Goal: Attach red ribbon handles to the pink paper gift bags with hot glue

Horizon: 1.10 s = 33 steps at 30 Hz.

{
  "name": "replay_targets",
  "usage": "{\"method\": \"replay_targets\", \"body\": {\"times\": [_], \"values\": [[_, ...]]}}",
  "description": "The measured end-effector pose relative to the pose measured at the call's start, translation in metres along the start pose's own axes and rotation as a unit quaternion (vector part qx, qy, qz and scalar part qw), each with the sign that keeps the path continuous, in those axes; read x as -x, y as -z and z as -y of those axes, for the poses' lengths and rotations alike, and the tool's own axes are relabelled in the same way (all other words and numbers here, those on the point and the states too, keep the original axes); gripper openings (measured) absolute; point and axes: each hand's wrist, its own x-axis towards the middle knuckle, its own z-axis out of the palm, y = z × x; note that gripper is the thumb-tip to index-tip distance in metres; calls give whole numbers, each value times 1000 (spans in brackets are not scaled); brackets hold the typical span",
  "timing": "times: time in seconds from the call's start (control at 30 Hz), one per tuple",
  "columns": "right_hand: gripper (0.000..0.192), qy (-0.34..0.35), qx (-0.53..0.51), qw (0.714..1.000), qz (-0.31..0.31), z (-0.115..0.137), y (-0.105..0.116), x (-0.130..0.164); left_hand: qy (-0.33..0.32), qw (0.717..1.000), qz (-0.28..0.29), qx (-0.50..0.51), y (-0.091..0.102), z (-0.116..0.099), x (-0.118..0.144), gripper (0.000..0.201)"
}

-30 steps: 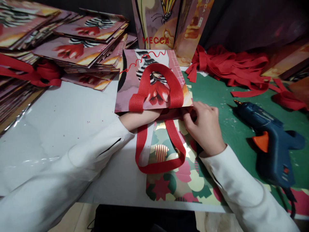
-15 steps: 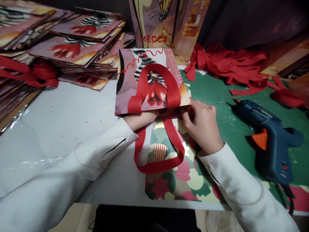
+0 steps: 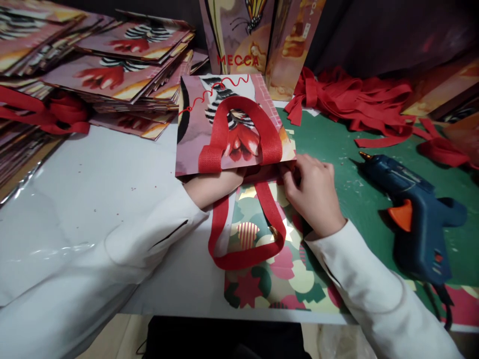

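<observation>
A printed paper bag [image 3: 194,144] with red ribbon handles lies in front of me, its open mouth toward me. One red handle [image 3: 234,103] arches over the upper panel; the other [image 3: 247,260] hangs out over a patterned sheet [image 3: 262,289]. My left hand [image 3: 220,184] reaches inside the bag's mouth, so its fingers are hidden under the upper panel. At the right corner of the mouth, my right hand [image 3: 314,192] pinches the bag's edge between thumb and bent fingers.
A blue glue gun [image 3: 419,209] with an orange trigger lies at right on a green mat [image 3: 337,134]. Red ribbon strips [image 3: 355,99] are heaped behind it. Stacked flat bags [image 3: 112,80] are at back left; a standing bag [image 3: 243,45] is at the back.
The left wrist and the bag's left side have shifted slightly to the left. My right hand stays at the corner of the bag.
</observation>
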Motion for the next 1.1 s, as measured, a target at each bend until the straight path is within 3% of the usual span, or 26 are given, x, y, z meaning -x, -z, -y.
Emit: {"method": "replay_targets", "body": {"times": [0.13,0.27,0.43,0.57,0.67,0.73,0.8,1.1], "values": [[9,-1,4,1000,0,0,0,0,-7,1000,21,-2,3,1,-2,48],[9,2,9,1000,-3,-1,-1,1,8,1000,7,23,0,5,-2,49],[17,-7,-3,1000,-22,-3,3,0,-27,988,18,-149,3,-17,13,49],[42,-14,3,1000,-8,1,9,5,3,966,8,-259,5,-40,20,51],[43,41,-1,999,8,11,10,11,21,956,27,-293,6,-44,21,49],[27,96,4,995,25,17,7,15,14,955,27,-294,7,-40,22,47],[25,128,37,990,46,23,3,16,8,959,22,-283,8,-32,25,43],[29,127,129,980,83,30,-5,11,20,982,22,-185,8,-18,36,43]]}}
